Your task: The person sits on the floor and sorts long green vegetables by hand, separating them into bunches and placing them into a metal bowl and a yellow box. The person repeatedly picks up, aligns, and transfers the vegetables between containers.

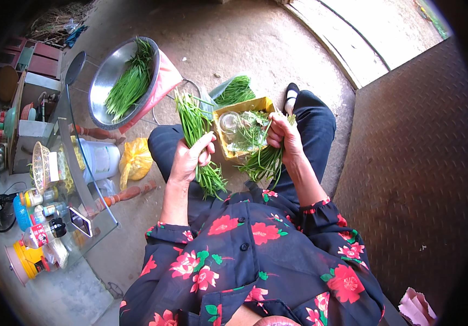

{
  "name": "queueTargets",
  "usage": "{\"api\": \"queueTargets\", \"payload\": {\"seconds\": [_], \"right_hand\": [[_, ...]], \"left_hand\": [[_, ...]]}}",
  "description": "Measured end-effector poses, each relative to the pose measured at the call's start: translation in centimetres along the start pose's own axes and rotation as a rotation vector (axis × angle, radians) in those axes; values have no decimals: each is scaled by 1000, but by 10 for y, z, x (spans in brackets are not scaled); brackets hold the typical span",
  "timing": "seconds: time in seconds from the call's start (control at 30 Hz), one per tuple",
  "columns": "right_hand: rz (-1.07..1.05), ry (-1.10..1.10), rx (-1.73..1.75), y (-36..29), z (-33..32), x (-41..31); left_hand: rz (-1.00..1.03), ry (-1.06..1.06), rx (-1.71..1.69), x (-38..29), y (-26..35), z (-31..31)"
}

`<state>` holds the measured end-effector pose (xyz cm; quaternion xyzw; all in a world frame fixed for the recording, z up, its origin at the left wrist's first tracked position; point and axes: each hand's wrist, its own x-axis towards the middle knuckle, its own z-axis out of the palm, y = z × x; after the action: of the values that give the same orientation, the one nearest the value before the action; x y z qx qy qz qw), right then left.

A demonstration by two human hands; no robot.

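Note:
My left hand (193, 159) is closed around a thick bunch of long green leafy stalks (193, 118), possibly Chinese chives, above my left thigh. In my right hand (285, 136) is a second green bunch (264, 163), its leaves drooping below the fist. Between my knees stands a yellow cardboard box (225, 148) holding green scraps (250, 130) and a clear round plastic container (229, 122). Behind the box lies a translucent plastic bag (211, 100) with more green stalks (236, 90) in it. A wide steel basin (103, 89) at the upper left holds another pile of greens (130, 87).
A glass-topped table (103, 228) with red-brown legs stands at left, bearing a phone (80, 222), bottles and a woven basket (40, 167). Beneath it are a white bucket (103, 159) and a yellow plastic bag (136, 159). A patterned metal door (413, 163) borders the right side.

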<state>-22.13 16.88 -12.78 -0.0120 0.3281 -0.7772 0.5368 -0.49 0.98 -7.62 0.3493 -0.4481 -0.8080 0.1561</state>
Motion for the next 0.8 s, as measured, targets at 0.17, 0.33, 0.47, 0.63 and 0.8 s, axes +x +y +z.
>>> {"api": "queueTargets", "payload": {"seconds": [0.17,0.33,0.47,0.63,0.8], "right_hand": [[29,30,-29,6,0,4],[29,3,-90,9,2,3],[58,-11,-142,8,4,1],[66,-54,-186,6,10,-2],[104,1,-269,5,14,0]], "left_hand": [[-15,-25,-19,3,-5,3],[-36,-50,-35,5,-8,7],[-46,-87,-55,8,-9,11],[-43,-98,-39,10,-10,17],[-29,-104,-29,13,-11,14]]}}
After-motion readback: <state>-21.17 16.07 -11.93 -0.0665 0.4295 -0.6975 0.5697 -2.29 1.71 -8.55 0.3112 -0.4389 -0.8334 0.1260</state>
